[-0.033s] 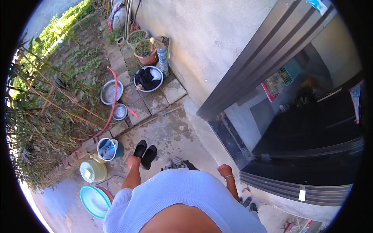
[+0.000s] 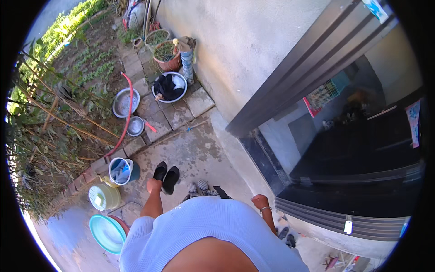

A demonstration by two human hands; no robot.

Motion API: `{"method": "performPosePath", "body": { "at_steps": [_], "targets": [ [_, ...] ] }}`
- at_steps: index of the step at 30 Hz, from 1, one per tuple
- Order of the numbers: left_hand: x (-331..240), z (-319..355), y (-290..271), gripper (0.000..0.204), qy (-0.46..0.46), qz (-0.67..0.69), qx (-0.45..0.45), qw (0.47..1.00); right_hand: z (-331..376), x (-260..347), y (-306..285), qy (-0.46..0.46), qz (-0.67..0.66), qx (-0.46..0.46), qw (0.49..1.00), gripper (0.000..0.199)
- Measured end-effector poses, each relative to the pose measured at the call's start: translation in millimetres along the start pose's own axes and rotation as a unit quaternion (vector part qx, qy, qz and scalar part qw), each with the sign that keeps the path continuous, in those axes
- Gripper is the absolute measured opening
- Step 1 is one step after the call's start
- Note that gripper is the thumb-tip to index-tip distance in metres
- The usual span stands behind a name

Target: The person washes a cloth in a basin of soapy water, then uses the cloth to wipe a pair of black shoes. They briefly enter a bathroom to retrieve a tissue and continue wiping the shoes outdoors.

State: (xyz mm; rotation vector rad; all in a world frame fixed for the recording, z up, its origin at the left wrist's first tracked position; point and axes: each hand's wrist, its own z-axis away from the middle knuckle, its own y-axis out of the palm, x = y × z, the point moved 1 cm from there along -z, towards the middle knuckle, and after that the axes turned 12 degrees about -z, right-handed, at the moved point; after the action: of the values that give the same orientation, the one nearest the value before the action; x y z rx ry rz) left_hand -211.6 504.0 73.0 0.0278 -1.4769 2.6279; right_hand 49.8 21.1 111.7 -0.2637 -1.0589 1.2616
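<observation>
Head view, black shoes (image 2: pixel 171 181) held in left hand (image 2: pixel 154 185), extending ahead of it

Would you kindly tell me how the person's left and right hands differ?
The left hand holds a pair of black shoes, while the right hand appears empty. The right hand has a bracelet at its wrist, while the left hand shows none. Both are bare, without gloves.

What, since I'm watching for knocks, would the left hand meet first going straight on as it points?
The left hand would meet the black shoes it seems to hold; beyond, probably concrete floor, though depth is unclear.
</observation>
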Motion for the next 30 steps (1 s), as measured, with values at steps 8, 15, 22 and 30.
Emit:
{"method": "performPosePath", "body": {
  "at_steps": [8, 15, 22, 30],
  "targets": [
    [-2, -80, 103, 0.03, -0.108, 0.093, 0.137, 0.98, 100, -49, -5, 0.175, -0.021, 0.066, 0.982, 0.023],
    [8, -85, 109, 0.03, -0.207, 0.14, 0.161, 0.955, 92, -38, -3, 0.275, -0.22, 0.045, 0.935, 0.018],
    [-19, -67, 102, 0.037, -0.183, 0.218, 0.203, 0.937, 76, -69, -26, 0.243, -0.272, 0.018, 0.931, 0.014],
    [-132, 7, 113, 0.031, -0.09, 0.287, 0.242, 0.922, 68, -174, -66, 0.302, -0.328, -0.022, 0.895, 0.021]
  ]
}}
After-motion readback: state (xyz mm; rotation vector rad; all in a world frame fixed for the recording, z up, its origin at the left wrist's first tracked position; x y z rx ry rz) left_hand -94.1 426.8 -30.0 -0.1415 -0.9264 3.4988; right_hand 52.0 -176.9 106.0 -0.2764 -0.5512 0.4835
